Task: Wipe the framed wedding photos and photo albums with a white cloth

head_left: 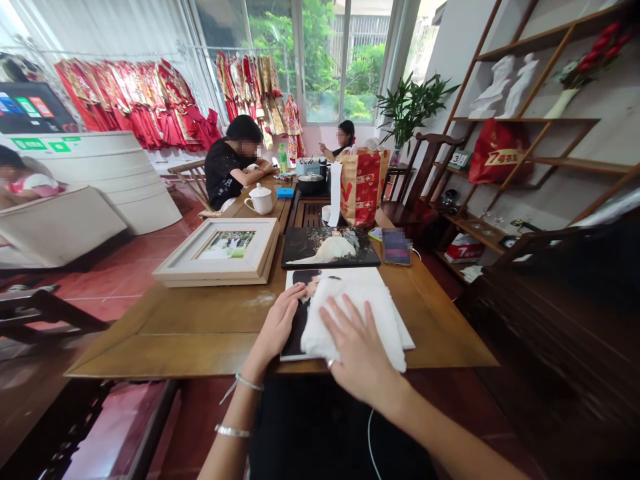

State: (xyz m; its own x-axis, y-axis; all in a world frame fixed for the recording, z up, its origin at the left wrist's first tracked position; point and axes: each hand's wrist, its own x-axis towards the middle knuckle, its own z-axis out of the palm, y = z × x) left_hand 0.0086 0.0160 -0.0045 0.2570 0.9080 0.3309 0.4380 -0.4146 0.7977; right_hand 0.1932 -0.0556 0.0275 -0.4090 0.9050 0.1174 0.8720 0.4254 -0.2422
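Note:
A photo panel [293, 333] with a white ground and a dark-suited figure lies flat near the table's front edge. My left hand [280, 321] rests on its left side, fingers stretched out over the edge. Across the panel's middle and right is spread a folded white cloth [385, 310], which hides much of the picture. Flat on top of this cloth lies my right hand [357, 347], fingers spread and pressing down. Just beyond, a dark photo panel [333, 247] shows a figure in a white gown.
Stacked light wood frames [215, 250] lie at left on the wooden table [200, 327]. Behind stand a white lidded mug [260, 199], a black pot [311, 183] and a red-brown paper bag [363, 187]. A phone [397, 247] lies at right. Two people sit at the far end.

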